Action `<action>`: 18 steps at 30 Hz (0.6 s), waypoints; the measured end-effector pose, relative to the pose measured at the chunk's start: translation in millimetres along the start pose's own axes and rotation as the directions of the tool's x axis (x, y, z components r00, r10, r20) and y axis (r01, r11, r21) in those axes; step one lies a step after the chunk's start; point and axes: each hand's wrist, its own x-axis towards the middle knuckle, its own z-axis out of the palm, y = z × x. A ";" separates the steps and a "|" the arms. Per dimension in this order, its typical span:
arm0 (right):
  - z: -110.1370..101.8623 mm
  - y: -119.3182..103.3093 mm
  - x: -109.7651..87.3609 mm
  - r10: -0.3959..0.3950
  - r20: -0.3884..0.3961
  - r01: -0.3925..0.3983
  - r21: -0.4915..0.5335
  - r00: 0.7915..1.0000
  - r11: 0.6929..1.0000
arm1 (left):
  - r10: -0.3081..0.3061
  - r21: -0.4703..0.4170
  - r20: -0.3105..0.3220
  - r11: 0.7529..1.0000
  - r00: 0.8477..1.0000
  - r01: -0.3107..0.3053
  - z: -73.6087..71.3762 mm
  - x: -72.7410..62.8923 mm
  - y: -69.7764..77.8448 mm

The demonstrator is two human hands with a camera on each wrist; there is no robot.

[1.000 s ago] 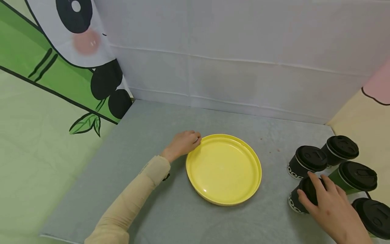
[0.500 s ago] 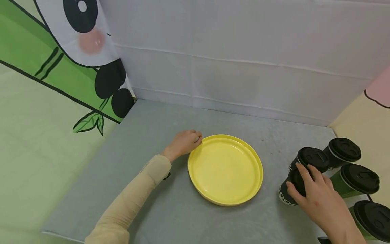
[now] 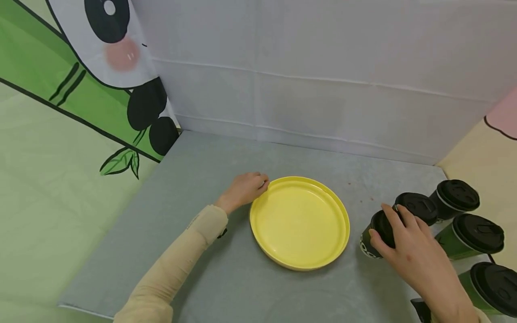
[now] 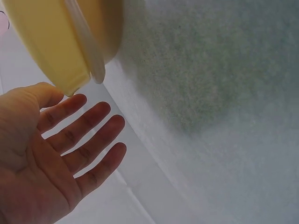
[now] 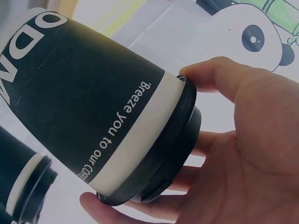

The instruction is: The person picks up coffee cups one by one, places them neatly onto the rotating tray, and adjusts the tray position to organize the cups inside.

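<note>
A round yellow plate (image 3: pixel 300 224) with a raised rim lies on the grey table. At its upper left rim is my left hand (image 3: pixel 244 190). In the left wrist view, that hand's thumb and index finger pinch the edge of the plate (image 4: pixel 51 42), while the other fingers spread out. To the right of the plate, my right hand (image 3: pixel 416 251) grips a dark paper coffee cup (image 3: pixel 366 244) from above by its black lid. White lettering runs along the cup's side (image 5: pixel 88 84) in the right wrist view, where thumb and fingers wrap round the lid (image 5: pixel 161 158).
Behind the gripped cup stand two more dark lidded cups (image 3: pixel 418 207), (image 3: pixel 458 196) at the right. Two green cups (image 3: pixel 456 242), (image 3: pixel 472 291) with black lids stand nearer the right edge. A white cloth wall (image 3: pixel 303 89) closes off the table's (image 3: pixel 210 157) back.
My right hand has moved left toward the plate with the coffee cup, away from the green cups. My left hand stays at the plate's rim; the view has shifted slightly.
</note>
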 end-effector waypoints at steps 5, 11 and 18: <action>-3.5 -9.0 2.6 -0.015 -0.022 0.016 0.012 1.000 1.000 | 0.011 -0.006 0.008 1.000 1.000 -0.011 0.1 -4.0 1.2; -7.8 -25.8 3.3 0.016 0.016 -0.017 0.016 1.000 1.000 | 0.027 -0.008 0.001 1.000 1.000 -0.027 1.7 -10.2 0.6; -9.6 -48.8 5.2 0.018 0.007 -0.018 0.019 1.000 1.000 | 0.045 0.006 -0.025 0.999 0.999 -0.045 4.7 -14.2 -1.4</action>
